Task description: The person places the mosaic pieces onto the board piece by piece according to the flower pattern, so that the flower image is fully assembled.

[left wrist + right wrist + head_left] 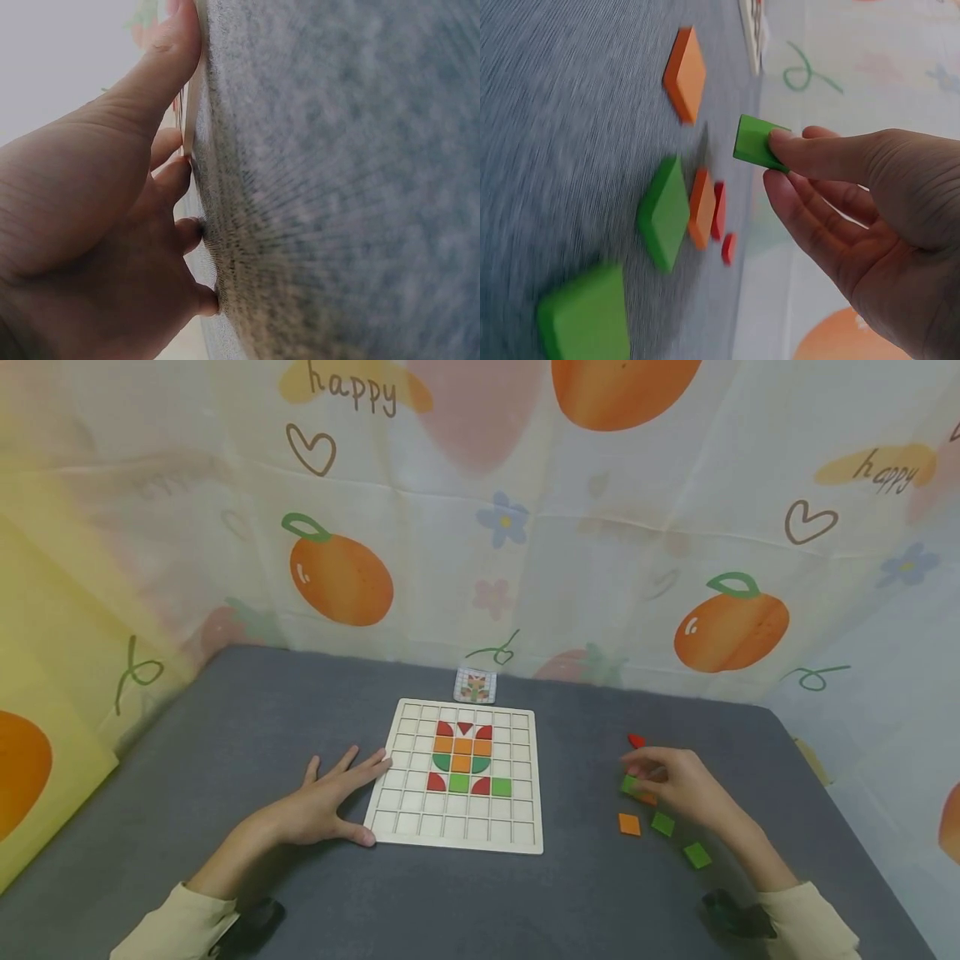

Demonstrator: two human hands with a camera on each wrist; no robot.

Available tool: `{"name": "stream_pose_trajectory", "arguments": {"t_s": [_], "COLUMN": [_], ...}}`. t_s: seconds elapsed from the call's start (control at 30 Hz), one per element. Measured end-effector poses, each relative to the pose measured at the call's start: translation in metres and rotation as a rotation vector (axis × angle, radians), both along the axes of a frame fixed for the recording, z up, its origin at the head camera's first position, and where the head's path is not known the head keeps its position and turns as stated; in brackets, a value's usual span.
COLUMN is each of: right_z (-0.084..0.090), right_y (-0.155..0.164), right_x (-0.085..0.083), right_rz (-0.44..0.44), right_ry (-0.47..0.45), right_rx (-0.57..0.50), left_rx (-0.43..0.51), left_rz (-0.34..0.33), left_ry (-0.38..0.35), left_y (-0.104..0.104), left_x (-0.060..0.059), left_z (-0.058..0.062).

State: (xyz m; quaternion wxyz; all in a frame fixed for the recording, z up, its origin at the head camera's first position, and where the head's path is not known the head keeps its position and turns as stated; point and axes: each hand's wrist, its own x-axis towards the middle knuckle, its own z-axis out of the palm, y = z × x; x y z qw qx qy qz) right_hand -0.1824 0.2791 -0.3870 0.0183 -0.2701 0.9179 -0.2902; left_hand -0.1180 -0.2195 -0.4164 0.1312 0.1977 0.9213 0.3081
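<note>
Right hand (pixel 678 785): thumb and fingertips pinch a small green square tile (pixel 756 141), a flat, thick-edged block with a matte face, held clear of the grey felt-like counter (pixel 225 760). In the right wrist view the tile is tilted, one corner toward the board; being square, it shows no long axis. The grip is narrow, closed on the tile's edges.

Left hand (pixel 322 802): fingers straight and spread, palm down on the counter, with thumb and fingertips touching the left edge of the pale wooden grid board (pixel 525 810).

The board is a flat square tray divided into small square cells. Its central cells hold red quarter-round pieces, orange squares, green half-round pieces and green squares, arranged as a flower-like figure; the outer cells are unfilled.

Loose tiles lie on the counter beside the right hand: an orange square (pixel 629 824), two green squares (pixel 662 823) (pixel 697 855) and a small red piece (pixel 636 741). A small pattern card (pixel 476 685) stands just beyond the board's far edge.
</note>
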Motion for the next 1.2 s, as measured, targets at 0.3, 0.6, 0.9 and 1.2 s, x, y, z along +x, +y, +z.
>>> {"name": "stream_pose_trajectory", "arguments": {"t_s": [0.3,0.6,0.9,1.2], "right_z": [-0.002,-0.001,-0.001,-0.002], "right_y": [-0.029,-0.062,-0.093,-0.114], "right_x": [-0.008,-0.012,-0.014,-0.016], "right_rz": [0.062,0.126,0.156,0.199], "right_ry": [0.0,0.001,-0.033,-0.044], "right_rx": [-0.001,-0.031,-0.026,-0.041], "left_rx": [-0.007,-0.01,-0.003,0.006], "left_rz": [0.007,0.008,0.005,-0.006], "left_ry": [-0.002,-0.005,-0.002,0.003], "left_y": [0.0,0.0,0.001,0.0], "left_x": [0.0,-0.001,0.0,0.0], "left_z": [0.0,0.0,0.0,-0.001]}}
